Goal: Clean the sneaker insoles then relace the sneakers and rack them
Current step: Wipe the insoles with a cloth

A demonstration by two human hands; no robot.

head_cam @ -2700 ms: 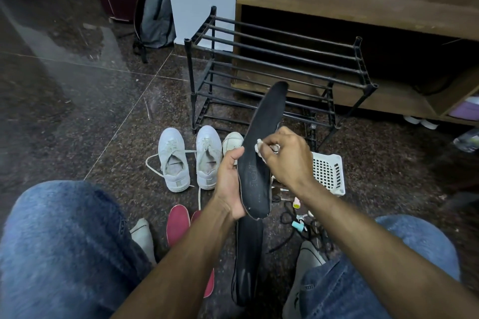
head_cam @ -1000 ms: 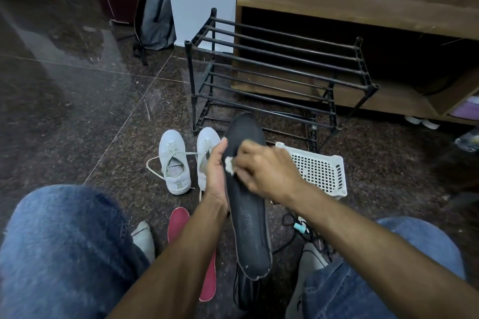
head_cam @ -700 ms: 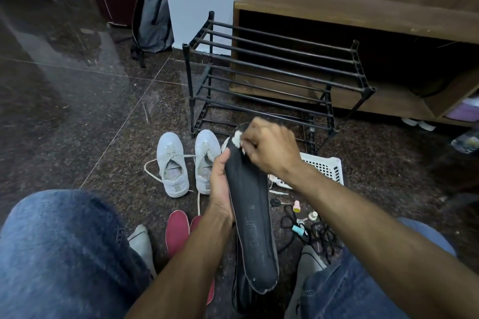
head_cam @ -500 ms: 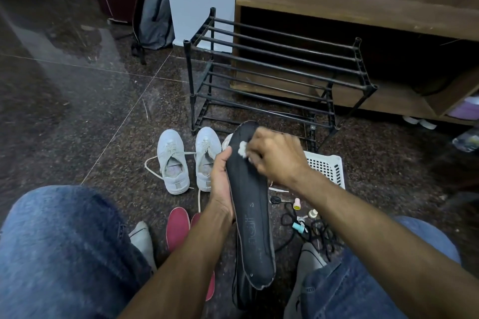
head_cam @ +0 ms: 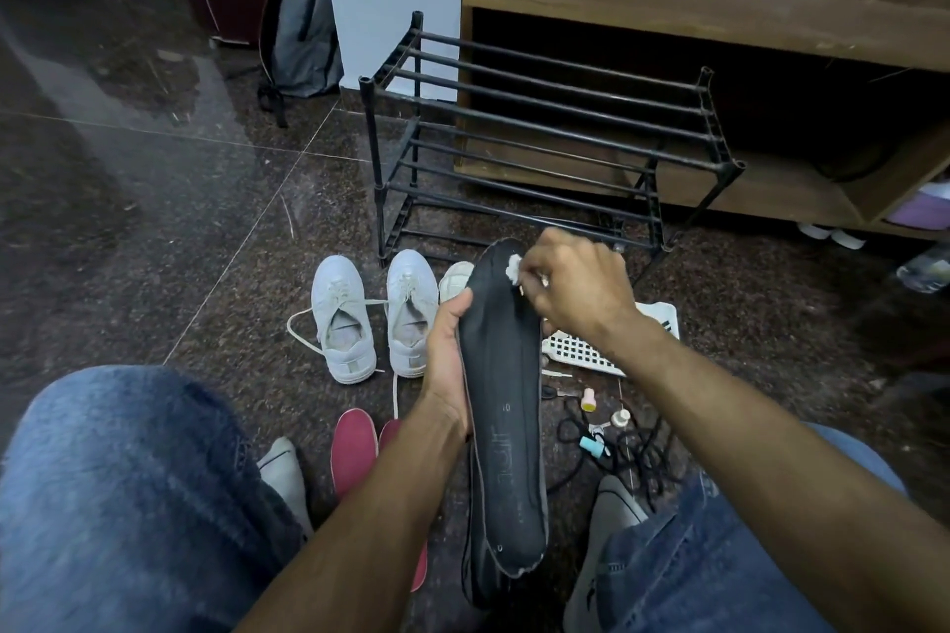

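Note:
My left hand (head_cam: pixel 448 355) grips a long black insole (head_cam: pixel 506 432) by its left edge and holds it up lengthwise between my knees. My right hand (head_cam: pixel 576 290) pinches a small white wad (head_cam: pixel 512 266) against the insole's far end. A second black insole (head_cam: pixel 475 576) lies on the floor underneath, mostly hidden. Two white sneakers (head_cam: pixel 375 314) stand side by side on the floor beyond, one with a loose lace trailing left. A black metal shoe rack (head_cam: pixel 545 139) stands empty behind them.
Red insoles (head_cam: pixel 354 447) lie on the floor by my left knee. A white perforated basket (head_cam: pixel 591 350), small bottles, scissors and a black tangled lace (head_cam: pixel 617 447) lie right of the insole. A wooden cabinet (head_cam: pixel 719 5) is behind the rack, a grey backpack (head_cam: pixel 303 26) at the wall.
My right hand has rubbed the white wad back and forth along the upper part of the insole and is now at its far tip. The left hand keeps its hold.

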